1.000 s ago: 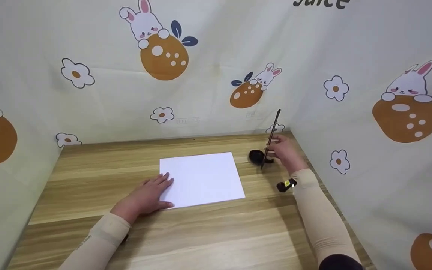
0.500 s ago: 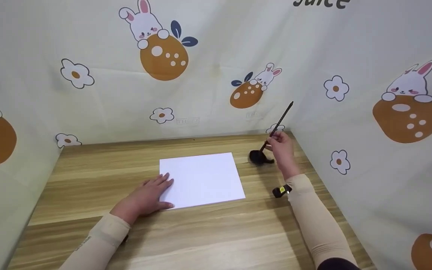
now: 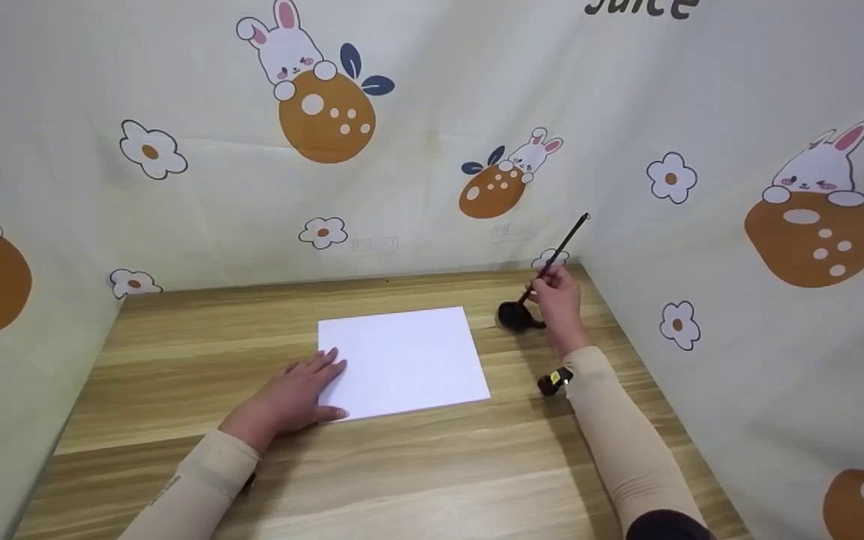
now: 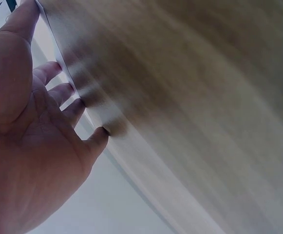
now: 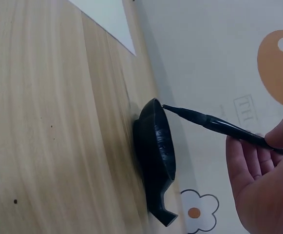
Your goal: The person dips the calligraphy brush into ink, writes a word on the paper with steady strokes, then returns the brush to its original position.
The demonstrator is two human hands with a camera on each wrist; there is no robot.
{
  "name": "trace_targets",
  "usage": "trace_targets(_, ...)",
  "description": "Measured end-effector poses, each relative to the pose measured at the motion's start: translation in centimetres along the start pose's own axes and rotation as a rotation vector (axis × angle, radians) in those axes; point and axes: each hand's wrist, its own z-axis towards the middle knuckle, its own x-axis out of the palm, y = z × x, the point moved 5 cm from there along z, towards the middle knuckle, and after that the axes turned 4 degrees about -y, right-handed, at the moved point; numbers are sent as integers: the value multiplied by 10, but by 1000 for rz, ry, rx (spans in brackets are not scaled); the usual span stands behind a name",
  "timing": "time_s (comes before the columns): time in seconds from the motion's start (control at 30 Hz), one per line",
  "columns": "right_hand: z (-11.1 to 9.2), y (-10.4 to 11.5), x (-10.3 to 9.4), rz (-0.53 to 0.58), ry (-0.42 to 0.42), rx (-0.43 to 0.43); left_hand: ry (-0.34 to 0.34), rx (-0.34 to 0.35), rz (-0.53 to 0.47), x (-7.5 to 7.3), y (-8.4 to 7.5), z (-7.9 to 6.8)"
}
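Observation:
A sheet of white paper [image 3: 409, 364] lies flat on the wooden table. My left hand [image 3: 286, 394] rests on its left edge, fingers spread, the thumb near the lower left corner. To the right of the paper stands a small black ink dish [image 3: 511, 316] with a spout-like handle. My right hand [image 3: 562, 304] pinches a dark writing brush [image 3: 568, 241] by its shaft, which leans up to the right. In the right wrist view the tip of the brush [image 5: 212, 123] touches or nearly touches the rim of the ink dish [image 5: 153, 146].
A fabric curtain [image 3: 417, 172] printed with rabbits, oranges and flowers encloses the wooden table [image 3: 417, 480] at the back and sides. A small black wrist camera [image 3: 554, 381] hangs beside the right sleeve [image 3: 612, 427].
The brush has gone from steep in front of the dish to leaning right with its tip at the dish. My right hand has since shifted slightly left; the left hand stays put.

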Motion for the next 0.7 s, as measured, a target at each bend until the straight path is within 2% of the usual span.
trace_targets(0.33, 10, -20, 4, -32, 24, 49, 18, -13, -7, 0, 0, -2)
trace_targets(0.7, 16, -25, 3, -141, 46, 27, 26, -23, -15, -2, -1, -2)
